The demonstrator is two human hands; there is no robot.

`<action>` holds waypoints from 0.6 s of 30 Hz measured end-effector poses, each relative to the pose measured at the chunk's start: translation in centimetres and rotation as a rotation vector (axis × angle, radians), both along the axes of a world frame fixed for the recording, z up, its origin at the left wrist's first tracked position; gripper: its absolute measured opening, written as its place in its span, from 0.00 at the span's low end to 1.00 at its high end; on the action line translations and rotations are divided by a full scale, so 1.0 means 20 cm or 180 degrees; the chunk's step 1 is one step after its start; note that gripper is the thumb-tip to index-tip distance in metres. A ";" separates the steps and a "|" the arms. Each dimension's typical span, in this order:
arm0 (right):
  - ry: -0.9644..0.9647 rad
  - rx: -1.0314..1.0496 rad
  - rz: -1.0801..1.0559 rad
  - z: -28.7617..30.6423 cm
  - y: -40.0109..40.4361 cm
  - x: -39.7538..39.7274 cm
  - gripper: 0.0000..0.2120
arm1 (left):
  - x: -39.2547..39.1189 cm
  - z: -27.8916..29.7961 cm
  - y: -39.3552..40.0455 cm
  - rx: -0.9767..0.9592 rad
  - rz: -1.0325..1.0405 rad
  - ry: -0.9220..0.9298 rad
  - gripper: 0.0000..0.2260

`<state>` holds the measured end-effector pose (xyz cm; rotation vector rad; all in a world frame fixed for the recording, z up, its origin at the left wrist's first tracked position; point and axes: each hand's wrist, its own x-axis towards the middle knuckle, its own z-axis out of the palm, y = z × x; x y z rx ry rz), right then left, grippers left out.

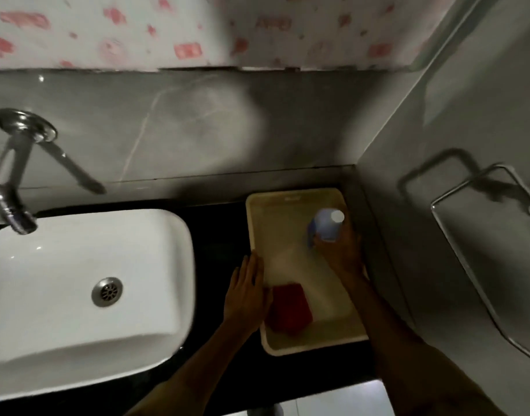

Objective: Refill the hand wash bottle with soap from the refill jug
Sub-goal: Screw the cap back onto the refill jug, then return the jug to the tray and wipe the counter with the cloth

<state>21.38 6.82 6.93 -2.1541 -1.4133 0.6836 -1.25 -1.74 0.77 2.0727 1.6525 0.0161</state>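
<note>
A pale blue bottle with a white cap (326, 222) stands upright in the far right corner of a cream plastic tray (293, 195) on the black counter. My right hand (340, 252) is wrapped around its lower body from the near side. A red object (290, 307) lies in the tray's near left part; the blur hides what it is. My left hand (247, 291) rests flat on the tray's left rim, fingers together and pointing away, holding nothing. Whether the bottle is the hand wash bottle or the refill jug cannot be told.
A white basin (77, 295) with a metal drain fills the left. A chrome tap (11, 178) juts from the grey back wall above it. A metal towel ring (480, 223) hangs on the right wall. The tray sits tight against the right wall corner.
</note>
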 end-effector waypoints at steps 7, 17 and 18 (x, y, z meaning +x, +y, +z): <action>0.0517 -0.0095 -0.0162 -0.15 0.29 0.11 0.46 | -0.01 -0.10 -0.06 0.0283 0.0238 -0.0314 0.30; 0.0909 0.0222 -0.0537 -0.10 0.12 0.03 0.41 | -0.11 -0.07 -0.01 0.0162 0.0028 -0.0784 0.28; 0.0671 0.0177 -0.0475 -0.10 0.02 -0.02 0.39 | -0.12 -0.06 -0.01 0.0154 0.0050 -0.0782 0.28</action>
